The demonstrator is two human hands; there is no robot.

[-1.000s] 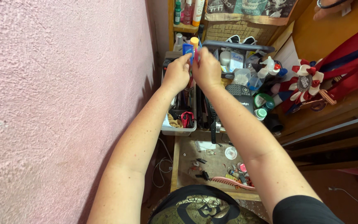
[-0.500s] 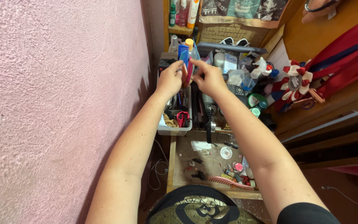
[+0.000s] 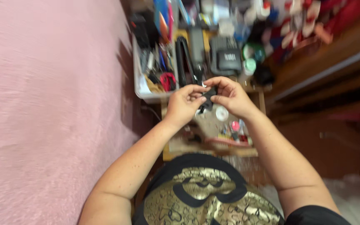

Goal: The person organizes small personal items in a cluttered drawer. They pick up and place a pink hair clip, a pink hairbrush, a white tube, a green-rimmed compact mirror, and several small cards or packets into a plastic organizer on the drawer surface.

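Both hands meet over a cluttered low table. My left hand [image 3: 184,104] and my right hand [image 3: 230,96] pinch a small black object [image 3: 208,99] between their fingertips; the frame is blurred and I cannot tell what it is. Under the hands lie a small white round lid [image 3: 221,113] and a red piece [image 3: 235,125] on the wooden tabletop [image 3: 180,146].
A white tray [image 3: 140,85] of tools with a red-handled item [image 3: 168,80] stands by the pink wall [image 3: 51,104]. A black device [image 3: 226,56], bottles and a green roll [image 3: 255,52] crowd the back. Wooden furniture [image 3: 326,71] rises at right.
The hands have come down from the shelf, where they held a blue and yellow item, toward my body. They now grip a small black object. The view has tilted downward.
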